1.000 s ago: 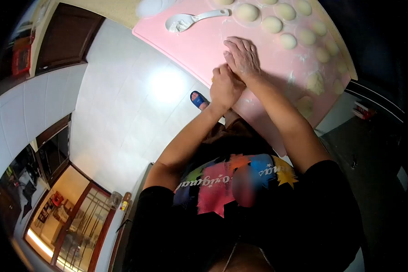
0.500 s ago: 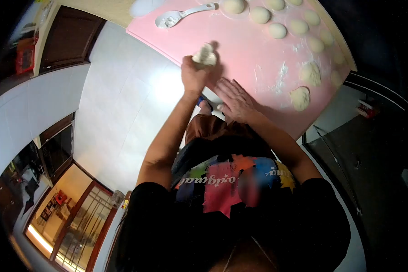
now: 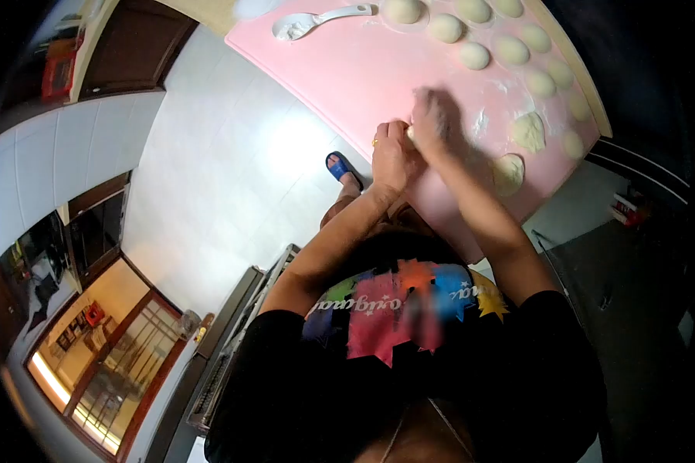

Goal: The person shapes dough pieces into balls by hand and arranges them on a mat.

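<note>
My left hand [image 3: 394,158] is closed round a piece of dough [image 3: 411,134], only a pale bit of which shows between the two hands. Against it presses my right hand [image 3: 431,122], fingers curled and slightly blurred; I cannot make out how much dough it grips. Both hands are over the near edge of a pink mat [image 3: 347,77]. To their right lie two rough dough pieces, one flattened [image 3: 508,174] and one crumpled [image 3: 528,133]. Several smooth dough balls, such as this dough ball [image 3: 474,55], sit farther back.
A white scoop [image 3: 295,28] with flour in it lies at the mat's far left. Loose flour [image 3: 480,122] dusts the mat right of my hands. Below the left edge is the tiled floor [image 3: 232,147], with my foot in a blue slipper [image 3: 338,166].
My left hand has brought the dough down and right, from above the mat's left edge. My right hand, flat before, has curled and moved up beside it. The view has shifted slightly.
</note>
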### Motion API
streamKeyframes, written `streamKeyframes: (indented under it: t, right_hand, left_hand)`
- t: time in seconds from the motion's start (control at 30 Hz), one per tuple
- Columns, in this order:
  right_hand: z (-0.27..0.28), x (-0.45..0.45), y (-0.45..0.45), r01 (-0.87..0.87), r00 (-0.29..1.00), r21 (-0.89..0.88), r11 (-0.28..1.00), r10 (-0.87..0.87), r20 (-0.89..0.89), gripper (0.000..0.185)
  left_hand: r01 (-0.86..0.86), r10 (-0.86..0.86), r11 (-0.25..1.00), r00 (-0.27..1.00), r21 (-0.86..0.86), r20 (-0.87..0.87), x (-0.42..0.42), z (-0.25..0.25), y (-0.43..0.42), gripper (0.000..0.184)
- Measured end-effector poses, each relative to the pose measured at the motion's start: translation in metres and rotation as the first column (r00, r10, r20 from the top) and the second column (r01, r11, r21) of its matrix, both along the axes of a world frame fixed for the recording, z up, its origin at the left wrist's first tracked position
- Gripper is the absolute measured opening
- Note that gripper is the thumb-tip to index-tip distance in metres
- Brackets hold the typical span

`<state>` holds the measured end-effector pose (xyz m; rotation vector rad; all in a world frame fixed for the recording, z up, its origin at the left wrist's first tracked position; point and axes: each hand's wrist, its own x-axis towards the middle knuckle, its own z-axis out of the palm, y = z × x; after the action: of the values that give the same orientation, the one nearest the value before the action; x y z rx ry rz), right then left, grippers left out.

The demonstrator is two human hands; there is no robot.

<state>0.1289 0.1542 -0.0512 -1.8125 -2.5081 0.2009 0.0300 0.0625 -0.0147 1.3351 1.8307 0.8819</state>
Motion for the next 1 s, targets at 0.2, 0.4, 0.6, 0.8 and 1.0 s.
streamKeyframes:
  t: [0.2,0.4,0.6,0.8,1.0]
  right_hand:
    - [0.018,0.005,0.001,-0.120,0.921,0.295,0.948,0.217,-0.323,0.023]
    - [0.021,0.004,0.048,-0.090,0.945,-0.066,0.994,0.064,-0.321,0.023]
    - [-0.012,0.024,-0.019,0.258,0.811,0.045,0.965,-0.191,-0.553,0.030]
    - [0.000,0.019,0.008,0.043,0.970,0.291,0.956,0.030,-0.242,0.031]
    - [0.001,-0.002,0.071,-0.163,0.961,0.172,0.972,0.195,-0.194,0.035]
  left_hand:
    - [0.071,-0.048,0.986,0.988,-0.152,0.146,-0.028,0.016,-0.001,0.066]
    - [0.145,-0.151,0.969,0.988,-0.198,-0.017,-0.018,0.012,0.056,0.047]
    - [0.114,-0.113,0.994,0.987,0.003,-0.113,0.022,-0.029,-0.009,0.059]
    - [0.131,-0.130,0.991,0.988,-0.008,0.084,-0.001,-0.016,-0.003,0.066]
    - [0.063,-0.042,0.945,0.997,-0.321,0.070,-0.012,0.006,0.071,0.065]
